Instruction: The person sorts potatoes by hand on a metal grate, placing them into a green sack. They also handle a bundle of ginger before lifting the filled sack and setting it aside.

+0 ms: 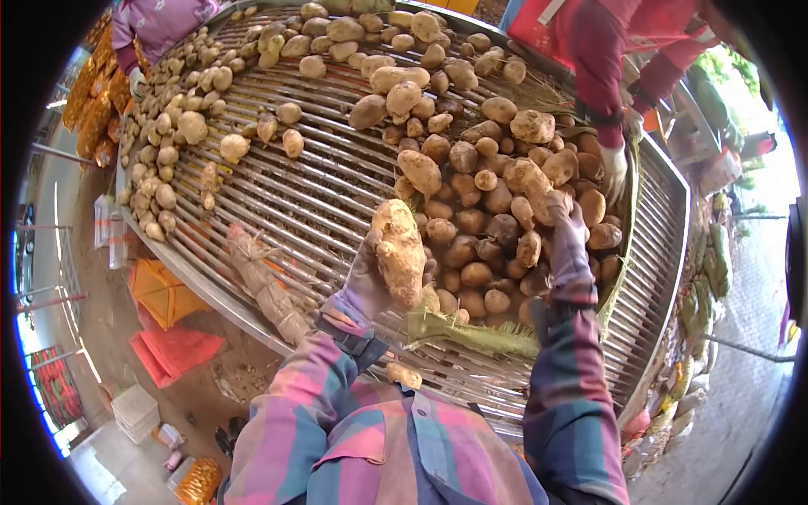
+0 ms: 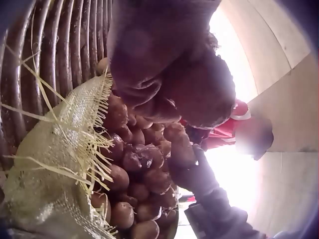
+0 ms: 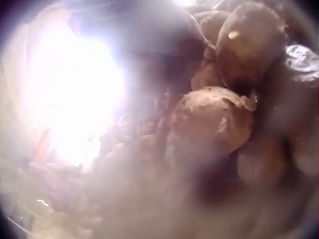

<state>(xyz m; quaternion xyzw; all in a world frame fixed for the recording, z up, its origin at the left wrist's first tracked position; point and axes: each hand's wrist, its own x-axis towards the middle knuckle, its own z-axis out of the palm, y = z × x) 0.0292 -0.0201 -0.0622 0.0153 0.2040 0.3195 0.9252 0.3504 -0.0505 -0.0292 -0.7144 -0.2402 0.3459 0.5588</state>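
In the head view a large knobby potato [image 1: 399, 254] rests in my gloved left hand [image 1: 364, 273], fingers curled round its sides above the rack. My right hand [image 1: 569, 236] grips a long potato [image 1: 530, 181] at the far side of the potato heap [image 1: 475, 223]. From the left wrist, the left hand [image 2: 149, 55] and its dark potato [image 2: 207, 94] fill the top, while the right hand [image 2: 197, 172] holds the long potato [image 2: 182, 149] beyond. The right wrist view is blurred and bright, with a round potato [image 3: 213, 122] near its middle.
A slatted metal rack [image 1: 295, 189] carries many smaller potatoes [image 1: 181, 126] at the left. Torn woven sacking [image 1: 471, 334] edges the heap. Another person's gloved hand [image 1: 615, 172] reaches in at the right; a second person [image 1: 164, 29] stands at the upper left.
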